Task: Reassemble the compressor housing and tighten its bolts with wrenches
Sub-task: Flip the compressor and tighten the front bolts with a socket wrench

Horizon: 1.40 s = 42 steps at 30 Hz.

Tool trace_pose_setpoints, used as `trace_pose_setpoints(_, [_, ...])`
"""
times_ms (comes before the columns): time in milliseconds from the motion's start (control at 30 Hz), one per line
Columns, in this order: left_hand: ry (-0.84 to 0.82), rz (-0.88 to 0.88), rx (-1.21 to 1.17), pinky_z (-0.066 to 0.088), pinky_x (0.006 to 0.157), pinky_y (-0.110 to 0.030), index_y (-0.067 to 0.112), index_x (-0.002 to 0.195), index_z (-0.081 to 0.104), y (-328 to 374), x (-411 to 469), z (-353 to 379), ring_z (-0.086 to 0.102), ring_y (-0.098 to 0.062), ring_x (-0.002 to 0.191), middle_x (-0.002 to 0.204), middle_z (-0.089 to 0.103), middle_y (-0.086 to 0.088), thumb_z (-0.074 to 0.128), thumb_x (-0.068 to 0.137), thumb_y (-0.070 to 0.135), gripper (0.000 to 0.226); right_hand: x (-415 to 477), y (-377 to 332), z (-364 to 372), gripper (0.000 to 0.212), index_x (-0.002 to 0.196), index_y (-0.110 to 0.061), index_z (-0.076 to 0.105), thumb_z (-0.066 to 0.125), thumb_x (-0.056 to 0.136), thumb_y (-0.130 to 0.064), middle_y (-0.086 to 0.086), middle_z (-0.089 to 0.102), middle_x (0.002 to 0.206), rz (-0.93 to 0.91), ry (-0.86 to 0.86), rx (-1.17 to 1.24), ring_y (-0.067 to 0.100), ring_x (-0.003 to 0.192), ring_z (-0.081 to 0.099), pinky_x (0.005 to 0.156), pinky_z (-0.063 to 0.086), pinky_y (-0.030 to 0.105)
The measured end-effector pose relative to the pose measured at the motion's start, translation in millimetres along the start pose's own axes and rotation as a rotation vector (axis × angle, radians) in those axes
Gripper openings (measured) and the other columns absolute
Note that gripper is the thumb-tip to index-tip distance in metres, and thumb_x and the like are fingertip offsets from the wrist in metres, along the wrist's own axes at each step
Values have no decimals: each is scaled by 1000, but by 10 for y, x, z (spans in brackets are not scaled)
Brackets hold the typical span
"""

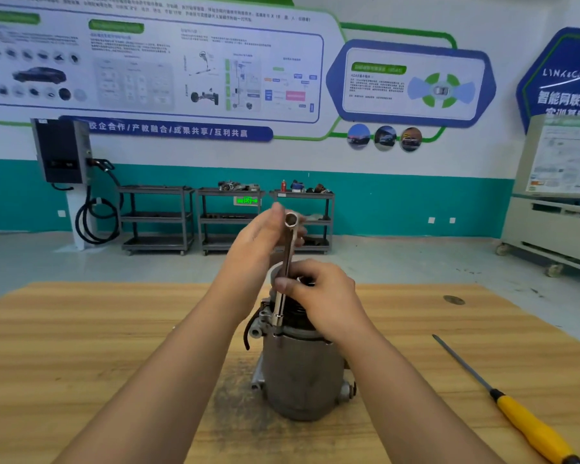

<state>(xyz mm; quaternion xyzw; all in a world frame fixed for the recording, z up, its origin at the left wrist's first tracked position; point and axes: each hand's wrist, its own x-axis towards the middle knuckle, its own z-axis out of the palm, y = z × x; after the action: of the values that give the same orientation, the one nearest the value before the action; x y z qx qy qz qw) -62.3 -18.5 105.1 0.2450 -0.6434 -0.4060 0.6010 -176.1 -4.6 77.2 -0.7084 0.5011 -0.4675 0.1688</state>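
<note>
A compressor housing (302, 373) stands upright on the wooden counter (81, 346). A wrench (286, 269) is held nearly vertical, its lower end seated at a bolt on the housing's top; the left hand (265, 232) is closed around its upper end, while the right hand (318, 293) pinches its shaft. The wrench could slip off if tilted. The bolt head is hidden.

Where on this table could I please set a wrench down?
Left of the compressor the wooden table is bare to its edge. Right is narrower, bounded by the yellow-handled screwdriver. The centre, around both hands, is crowded.
</note>
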Motion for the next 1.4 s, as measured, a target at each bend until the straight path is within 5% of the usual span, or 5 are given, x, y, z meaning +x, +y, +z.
trace_pose_setpoints(200, [184, -182, 391, 40, 72, -11, 35, 99, 60, -485, -395, -300, 56, 3, 101, 104, 63, 17, 49, 93, 40, 13, 26, -10, -151, 15, 78, -28, 68, 61, 88, -19, -17, 71, 77, -4, 91, 474, -6, 75, 63, 64, 44, 8])
trace_pose_setpoints(567, [325, -646, 956, 39, 71, -26, 15, 93, 61, -1417, -700, -872, 51, -15, 82, 102, 64, -5, 54, 87, 6, 13, -40, 578, -367, 26, 113, -12, 56, 35, 99, -7, -5, 58, 60, 82, 250, 814, 7, 55, 56, 55, 50, 20])
trace_pose_setpoints(800, [406, -507, 1230, 44, 84, -34, 15, 106, 66, -1645, -514, -1312, 55, -31, 101, 109, 63, -11, 56, 87, 10, 21, 248, 596, -447, 25, 102, -11, 61, 36, 99, -8, -5, 56, 58, 31, 157, 826, 7, 51, 52, 50, 46, 17])
trace_pose_setpoints(1067, [27, -544, 1552, 29, 90, -36, 32, 133, 50, -1914, -76, -1385, 32, -24, 126, 128, 57, -1, 40, 97, 17, 40, 384, 599, -374, 26, 100, -13, 64, 38, 99, -12, -6, 55, 56, -35, 86, 785, 6, 48, 49, 46, 42, 15])
trace_pose_setpoints(1400, [108, -522, 1361, 50, 86, -32, 23, 115, 65, -1895, -138, -1320, 60, -18, 102, 110, 68, 3, 57, 91, 16, 27, 336, 596, -438, 27, 98, -12, 65, 39, 98, -16, -5, 53, 54, -36, 39, 742, 7, 47, 48, 47, 42, 15])
